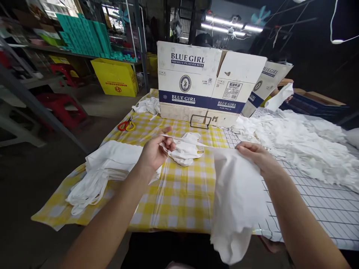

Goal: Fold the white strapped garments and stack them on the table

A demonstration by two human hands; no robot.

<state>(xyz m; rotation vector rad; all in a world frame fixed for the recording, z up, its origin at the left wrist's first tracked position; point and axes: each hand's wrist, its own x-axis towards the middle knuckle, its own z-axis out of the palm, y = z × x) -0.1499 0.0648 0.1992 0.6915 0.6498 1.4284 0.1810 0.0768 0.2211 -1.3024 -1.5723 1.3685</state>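
A white cloth piece (237, 194) hangs from my right hand (256, 155), which pinches its top edge between thumb and fingers. From that edge a narrow white strap (193, 142) runs across to my left hand (157, 151), whose fingers are closed on it. Between the hands the strap is stretched out. Under it, on the yellow checked tablecloth (179, 201), lies a crumpled white cloth (186, 154). Left of my left hand is a stack of flat white cloth pieces (112, 158) with looped straps. The hanging cloth's lower end drops below the table edge.
Red-and-yellow scissors (122, 126) lie at the back left. A large beer carton (185, 82) stands behind, with a black wire frame (200, 121) before it. To the right is a heap of white cloth (303, 142). Beyond it another person's hand (288, 98) holds white cloth.
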